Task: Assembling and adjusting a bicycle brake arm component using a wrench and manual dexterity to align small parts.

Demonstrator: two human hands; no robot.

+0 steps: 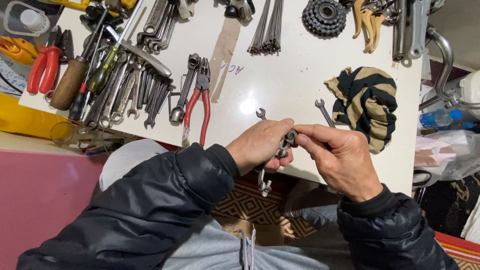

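Both hands, left hand and right hand, pinch one small metal part above the bench's near edge.

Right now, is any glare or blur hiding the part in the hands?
Head view: a bright glare patch on the white table, above the hands. The left hand, right hand and small metal part stay sharp; edges bend slightly from the wide lens.

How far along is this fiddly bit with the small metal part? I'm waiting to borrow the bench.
Looks mid-way. Done: tools are laid out, with red-handled pliers and a small open-end wrench lying on the white table. In hand: the left hand grips a small metal bracket, while the right hand pinches a nut at its top. Left: the nut seems finger-turned only; the wrench lies untouched.
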